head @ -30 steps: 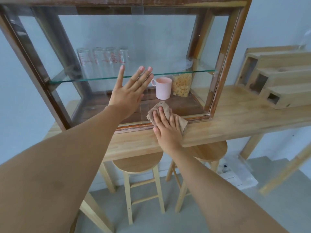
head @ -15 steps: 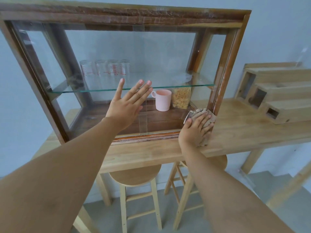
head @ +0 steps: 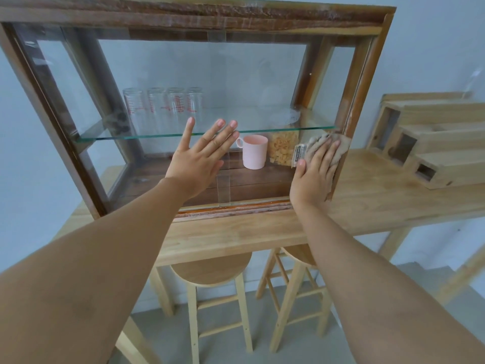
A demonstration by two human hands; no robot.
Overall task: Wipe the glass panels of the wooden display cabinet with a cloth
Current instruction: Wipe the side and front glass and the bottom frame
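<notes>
Pressing the crumpled beige cloth (head: pixel 324 149) with my right hand (head: pixel 313 174), fingers straight, I held it flat against the front glass panel (head: pixel 183 74) of the brown wooden display cabinet (head: pixel 196 14), low beside its right post. My left hand (head: pixel 200 160) lay open, fingers spread, on the glass near a pink mug (head: pixel 254 151) inside.

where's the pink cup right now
In the head view, the pink cup stands on the cabinet's wooden floor, under the glass shelf, right of centre, beside the container of pasta.
</notes>
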